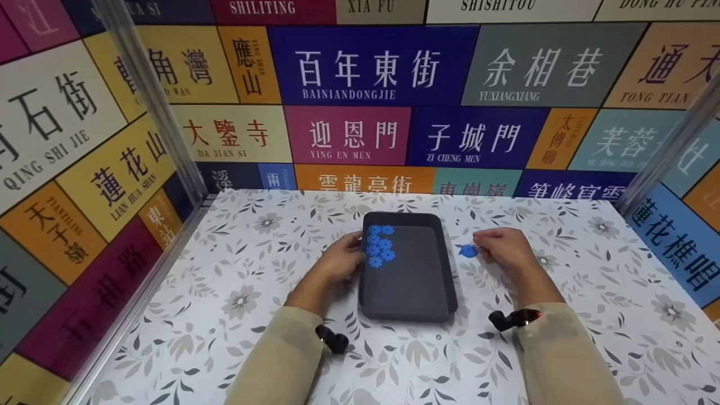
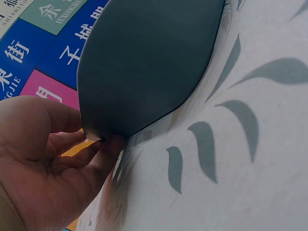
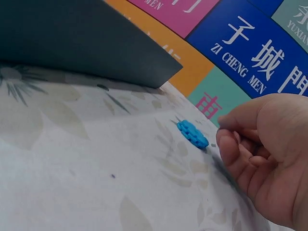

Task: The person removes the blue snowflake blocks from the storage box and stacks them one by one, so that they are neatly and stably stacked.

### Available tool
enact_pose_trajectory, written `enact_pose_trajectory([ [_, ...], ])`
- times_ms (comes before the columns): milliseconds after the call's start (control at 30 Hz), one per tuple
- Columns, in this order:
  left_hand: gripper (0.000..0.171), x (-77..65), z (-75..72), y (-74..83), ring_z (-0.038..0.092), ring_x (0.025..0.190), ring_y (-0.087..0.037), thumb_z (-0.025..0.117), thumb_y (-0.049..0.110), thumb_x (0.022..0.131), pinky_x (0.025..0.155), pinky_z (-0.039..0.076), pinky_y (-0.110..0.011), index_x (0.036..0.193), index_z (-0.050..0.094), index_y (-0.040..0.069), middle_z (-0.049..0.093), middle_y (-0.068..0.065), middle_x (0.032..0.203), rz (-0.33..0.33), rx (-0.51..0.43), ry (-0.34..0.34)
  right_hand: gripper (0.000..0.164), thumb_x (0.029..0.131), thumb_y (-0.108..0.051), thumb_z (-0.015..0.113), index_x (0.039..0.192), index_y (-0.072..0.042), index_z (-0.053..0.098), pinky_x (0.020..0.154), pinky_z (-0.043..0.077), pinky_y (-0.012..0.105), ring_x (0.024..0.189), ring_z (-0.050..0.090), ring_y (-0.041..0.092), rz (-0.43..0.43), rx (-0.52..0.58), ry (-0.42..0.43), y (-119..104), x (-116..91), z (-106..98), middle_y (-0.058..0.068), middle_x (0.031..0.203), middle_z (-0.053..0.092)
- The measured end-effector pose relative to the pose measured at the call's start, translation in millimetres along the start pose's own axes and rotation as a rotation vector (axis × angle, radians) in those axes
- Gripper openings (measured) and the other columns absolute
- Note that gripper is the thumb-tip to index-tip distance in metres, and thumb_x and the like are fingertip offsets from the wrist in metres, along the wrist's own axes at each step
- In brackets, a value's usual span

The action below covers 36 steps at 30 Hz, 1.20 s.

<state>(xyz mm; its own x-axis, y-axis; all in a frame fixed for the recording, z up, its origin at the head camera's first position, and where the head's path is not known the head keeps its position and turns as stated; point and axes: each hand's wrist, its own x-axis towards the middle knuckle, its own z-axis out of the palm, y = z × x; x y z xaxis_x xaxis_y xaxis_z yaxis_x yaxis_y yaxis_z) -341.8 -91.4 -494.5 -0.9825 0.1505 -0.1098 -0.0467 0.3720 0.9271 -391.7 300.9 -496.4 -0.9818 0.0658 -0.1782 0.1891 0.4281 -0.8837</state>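
Observation:
A dark grey rectangular tray (image 1: 408,287) sits on the table, with several blue flower-shaped pieces (image 1: 380,245) laid close together along its far left side. My left hand (image 1: 344,260) grips the tray's left wall; in the left wrist view its thumb is at the rim and fingertips touch lower down the wall. To the right of the tray, more blue flower-shaped pieces (image 3: 193,134) lie in a small clump on the tablecloth. Close beside that clump is my right hand (image 3: 264,154), fingers curled and thumb near the index fingertip, with nothing visible between them.
A white tablecloth (image 1: 270,349) with grey flowers and leaves covers the table. Panels with coloured street-name blocks (image 1: 371,62) stand behind and at both sides. A clear upright post (image 1: 157,107) rises at the back left corner.

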Motion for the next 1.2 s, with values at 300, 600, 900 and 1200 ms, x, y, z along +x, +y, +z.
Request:
enact_pose_trajectory([
  [300,0.064,-1.6,-1.3,2.2,0.059,0.142,-0.029,0.061,0.010,0.100,0.080,0.055,-0.032,0.162,0.046,0.011,0.056,-0.014,0.161,-0.031,-0.031,0.004,0.049,0.099,-0.028,0.077,0.134,0.005,0.070,0.079,0.061,0.027,0.080,0.069,0.008,-0.129,0.106,-0.080,-36.7,-12.3,24.7,-0.006,0.095,0.078],
  [600,0.064,-2.6,-5.4,2.4,0.062,0.135,-0.028,0.062,0.012,0.100,0.069,0.050,-0.027,0.162,0.048,0.014,0.057,-0.014,0.160,-0.040,0.009,0.023,0.031,0.098,-0.023,0.078,0.121,-0.002,0.077,0.072,0.060,0.025,0.076,0.068,0.009,-0.155,0.239,-0.080,-72.3,-19.3,64.8,-0.007,0.089,0.076],
  [900,0.065,-2.9,-4.2,1.0,0.063,0.133,-0.029,0.062,0.012,0.100,0.058,0.048,-0.026,0.162,0.047,0.014,0.057,-0.015,0.160,-0.033,0.008,0.021,0.023,0.099,-0.025,0.078,0.115,-0.008,0.081,0.082,0.064,0.036,0.083,0.071,0.018,-0.159,0.228,-0.164,-85.8,-5.9,105.5,0.006,0.102,0.078],
  [1200,0.064,-3.9,1.1,4.4,0.059,0.141,-0.030,0.062,0.012,0.099,0.082,0.055,-0.031,0.162,0.047,0.013,0.055,-0.014,0.161,-0.027,0.022,0.018,0.038,0.100,-0.019,0.073,0.128,0.008,0.071,0.073,0.060,0.027,0.074,0.066,0.010,-0.149,0.221,-0.216,-97.1,19.9,122.7,-0.003,0.088,0.074],
])
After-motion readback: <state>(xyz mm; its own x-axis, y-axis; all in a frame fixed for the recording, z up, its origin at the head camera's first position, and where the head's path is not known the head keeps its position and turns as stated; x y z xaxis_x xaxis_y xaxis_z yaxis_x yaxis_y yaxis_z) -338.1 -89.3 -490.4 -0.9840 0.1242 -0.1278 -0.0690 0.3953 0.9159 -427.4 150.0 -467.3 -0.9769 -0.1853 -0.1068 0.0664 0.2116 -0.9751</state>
